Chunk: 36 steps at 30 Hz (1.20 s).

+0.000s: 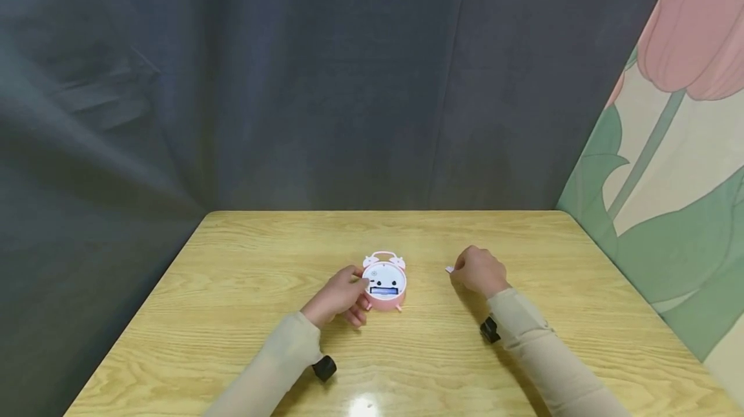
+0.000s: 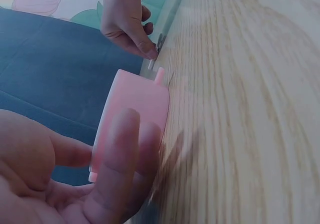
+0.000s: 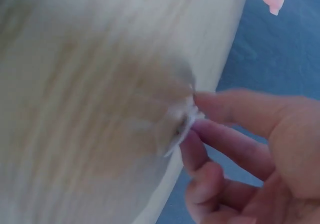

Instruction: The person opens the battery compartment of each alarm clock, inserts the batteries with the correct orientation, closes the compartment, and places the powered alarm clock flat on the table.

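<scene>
A pink alarm clock [image 1: 384, 283] lies with its white back up, twin bells and handle pointing away from me. Its battery slot is uncovered and a blue battery [image 1: 385, 291] sits inside. My left hand [image 1: 339, 295] holds the clock by its left side, thumb at the edge of the back and fingers along the pink rim [image 2: 142, 96]. Off to the right, my right hand [image 1: 480, 270] pinches a small white battery cover [image 3: 181, 129] between thumb and fingertips, low over the table; its far part is blurred in the right wrist view.
The wood-grain table [image 1: 256, 255] reaches back to a dark curtain [image 1: 349, 81]. On the right stands a wall with a painted tulip [image 1: 692, 30]. Each wrist carries a small black camera, the left one [image 1: 324, 368] close above the table.
</scene>
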Available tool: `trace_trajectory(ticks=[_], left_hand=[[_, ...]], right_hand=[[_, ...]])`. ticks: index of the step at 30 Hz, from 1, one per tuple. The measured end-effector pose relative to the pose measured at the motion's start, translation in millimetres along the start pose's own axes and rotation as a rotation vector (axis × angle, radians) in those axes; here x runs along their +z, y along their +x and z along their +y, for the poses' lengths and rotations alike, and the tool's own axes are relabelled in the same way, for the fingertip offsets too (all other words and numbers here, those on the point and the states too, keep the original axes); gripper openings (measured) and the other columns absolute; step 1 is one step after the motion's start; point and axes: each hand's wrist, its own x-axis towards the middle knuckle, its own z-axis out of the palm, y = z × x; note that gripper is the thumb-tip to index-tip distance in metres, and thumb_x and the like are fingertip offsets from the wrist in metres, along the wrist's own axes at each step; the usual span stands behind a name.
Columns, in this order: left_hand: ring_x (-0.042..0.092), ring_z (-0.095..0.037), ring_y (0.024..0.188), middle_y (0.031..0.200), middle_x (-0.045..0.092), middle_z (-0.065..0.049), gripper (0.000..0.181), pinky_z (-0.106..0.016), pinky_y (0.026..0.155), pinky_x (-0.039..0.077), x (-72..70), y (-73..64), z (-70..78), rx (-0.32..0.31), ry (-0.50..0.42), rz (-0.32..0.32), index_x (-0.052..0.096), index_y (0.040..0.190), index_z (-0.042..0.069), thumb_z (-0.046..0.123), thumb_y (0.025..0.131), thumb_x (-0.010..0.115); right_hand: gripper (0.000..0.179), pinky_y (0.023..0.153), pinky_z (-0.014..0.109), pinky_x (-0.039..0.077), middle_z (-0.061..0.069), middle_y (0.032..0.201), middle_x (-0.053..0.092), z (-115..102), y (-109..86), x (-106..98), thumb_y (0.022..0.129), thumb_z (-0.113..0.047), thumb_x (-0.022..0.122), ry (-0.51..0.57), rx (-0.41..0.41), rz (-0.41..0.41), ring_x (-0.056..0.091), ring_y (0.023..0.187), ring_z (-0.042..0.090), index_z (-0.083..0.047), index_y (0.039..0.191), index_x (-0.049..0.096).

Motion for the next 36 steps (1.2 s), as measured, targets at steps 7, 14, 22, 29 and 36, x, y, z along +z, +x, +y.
trace_trajectory(ticks=[7, 14, 22, 29, 36], left_hand=[[0.063, -0.018, 0.050, 0.078, 0.065, -0.020, 0.041, -0.034, 0.048, 0.060, 1.4, -0.2, 1.8, 0.012, -0.003, -0.006, 0.036, 0.141, -0.004, 0.015, 0.106, 0.042], [0.064, -0.018, 0.051, 0.079, 0.067, -0.020, 0.044, -0.034, 0.049, 0.060, 2.4, 4.4, -1.6, 0.003, -0.025, 0.001, 0.033, 0.143, -0.004, 0.015, 0.106, 0.043], [0.066, -0.019, 0.054, 0.081, 0.068, -0.020, 0.042, -0.034, 0.051, 0.061, 1.0, 8.6, -4.3, 0.003, -0.054, 0.000, 0.032, 0.142, -0.005, 0.014, 0.106, 0.042], [0.066, -0.019, 0.054, 0.082, 0.069, -0.021, 0.042, -0.034, 0.051, 0.061, -0.6, 8.8, -3.5, -0.004, -0.058, -0.007, 0.032, 0.143, -0.005, 0.014, 0.106, 0.042], [0.067, -0.020, 0.055, 0.083, 0.070, -0.021, 0.044, -0.035, 0.053, 0.061, -1.3, 11.5, -2.0, -0.020, -0.072, -0.014, 0.029, 0.146, -0.004, 0.016, 0.107, 0.039]], right_hand=[[0.006, 0.054, 0.036, 0.050, -0.001, 0.075, 0.069, 1, -0.6, 0, 0.084, -0.018, 0.074, -0.025, -0.051, -0.017, 0.060, 0.067, 0.018, -0.013, 0.087, 0.077], [0.004, 0.057, 0.038, 0.050, 0.001, 0.086, 0.072, -1, -4.2, -3, 0.081, -0.015, 0.077, -0.049, -0.122, -0.026, 0.060, 0.074, 0.019, -0.015, 0.085, 0.078], [0.007, 0.057, 0.038, 0.050, 0.001, 0.085, 0.072, -2, -4.5, 0, 0.082, -0.015, 0.073, -0.055, -0.150, 0.010, 0.059, 0.076, 0.020, -0.018, 0.079, 0.079], [0.010, 0.051, 0.031, 0.046, -0.003, 0.077, 0.071, -2, -3.0, 5, 0.081, -0.014, 0.072, -0.039, -0.191, 0.090, 0.057, 0.064, 0.015, -0.018, 0.073, 0.077], [0.006, 0.053, 0.034, 0.053, -0.002, 0.081, 0.073, -22, -9.4, 5, 0.083, -0.016, 0.075, -0.068, -0.352, 0.225, 0.062, 0.067, 0.015, -0.017, 0.078, 0.079]])
